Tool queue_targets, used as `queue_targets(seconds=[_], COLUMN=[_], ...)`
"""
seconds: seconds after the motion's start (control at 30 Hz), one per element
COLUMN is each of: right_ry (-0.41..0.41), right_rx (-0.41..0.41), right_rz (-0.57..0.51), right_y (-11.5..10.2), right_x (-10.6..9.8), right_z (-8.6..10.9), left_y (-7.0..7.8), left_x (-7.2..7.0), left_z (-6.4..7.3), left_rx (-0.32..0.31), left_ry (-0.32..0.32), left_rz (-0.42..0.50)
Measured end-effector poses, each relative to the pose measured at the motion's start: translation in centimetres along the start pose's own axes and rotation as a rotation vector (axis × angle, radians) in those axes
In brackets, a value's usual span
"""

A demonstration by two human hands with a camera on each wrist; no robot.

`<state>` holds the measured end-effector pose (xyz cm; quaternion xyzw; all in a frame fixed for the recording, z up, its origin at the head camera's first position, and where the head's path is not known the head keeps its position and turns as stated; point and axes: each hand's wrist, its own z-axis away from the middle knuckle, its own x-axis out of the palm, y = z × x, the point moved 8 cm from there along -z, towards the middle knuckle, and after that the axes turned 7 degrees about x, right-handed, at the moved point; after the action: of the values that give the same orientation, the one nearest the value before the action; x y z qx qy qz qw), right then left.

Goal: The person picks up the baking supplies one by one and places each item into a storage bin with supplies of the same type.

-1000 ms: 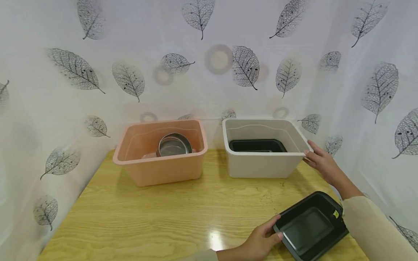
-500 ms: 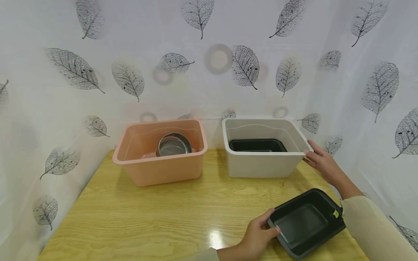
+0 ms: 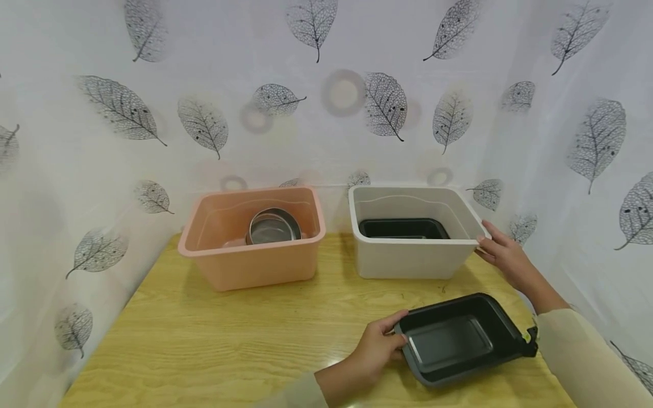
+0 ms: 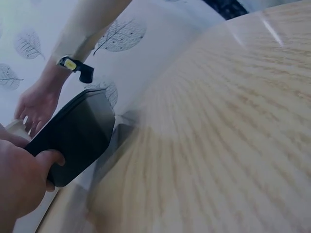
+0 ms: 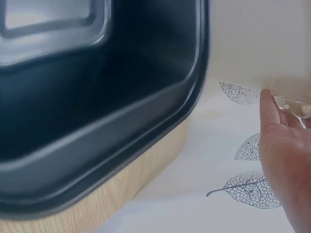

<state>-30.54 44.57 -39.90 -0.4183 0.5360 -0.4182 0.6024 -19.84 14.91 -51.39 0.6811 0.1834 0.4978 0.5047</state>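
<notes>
My left hand [image 3: 374, 347] pinches the near-left end of a black baking pan [image 3: 449, 337], thumb at the rim and fingers beneath. The pan is tilted over the table's right side, its hollow facing up. In the left wrist view, the hand [image 4: 22, 179] grips the pan's end [image 4: 80, 136] above the wood. My right hand [image 3: 510, 263] holds the right front corner of a white plastic bin [image 3: 405, 260], at its rim. In the right wrist view its thumb lies straight along the bin wall. Another black pan [image 3: 403, 228] lies inside that bin.
A pink bin [image 3: 260, 272] stands at the back left, with round metal tins [image 3: 272, 231] inside. Both bins rest on the wooden table [image 3: 229, 340]. Leaf-printed white curtain [image 3: 326, 147] closes in the back and sides.
My left hand has moved the black baking pan left and slightly away from me, turning and tilting it on the way. My right hand stays at the white bin's corner.
</notes>
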Motion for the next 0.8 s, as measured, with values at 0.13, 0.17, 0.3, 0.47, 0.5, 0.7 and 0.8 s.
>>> queue_targets(seconds=[0.13,0.17,0.3,0.47,0.5,0.7,0.8], right_ry=[-0.016,-0.017,-0.013,-0.025,-0.03,-0.042,-0.036], right_rx=[-0.012,-0.013,-0.009,-0.014,-0.017,-0.025,-0.021], right_rz=[-0.041,-0.049,-0.055,-0.085,-0.093,-0.124,-0.112], right_y=[0.0,0.0,0.0,0.1,0.0,0.1,0.1], right_x=[0.0,0.0,-0.2,-0.2,-0.1,0.0,-0.1], right_z=[0.0,0.0,0.1,0.1,0.1,0.0,0.0], left_y=[1.1,1.4,2.7,4.4,4.8,7.1,8.3], left_x=[-1.1,-1.3,-1.9,-2.4,-2.6,-3.8,-4.1], left_z=[-0.1,-0.1,0.0,0.3,0.3,0.3,0.2], left_rx=[0.001,0.002,0.008,0.028,0.033,0.012,-0.003], left_ry=[-0.011,-0.015,-0.042,-0.059,-0.06,-0.052,-0.047], left_rz=[-0.011,-0.015,-0.034,-0.052,-0.058,-0.094,-0.12])
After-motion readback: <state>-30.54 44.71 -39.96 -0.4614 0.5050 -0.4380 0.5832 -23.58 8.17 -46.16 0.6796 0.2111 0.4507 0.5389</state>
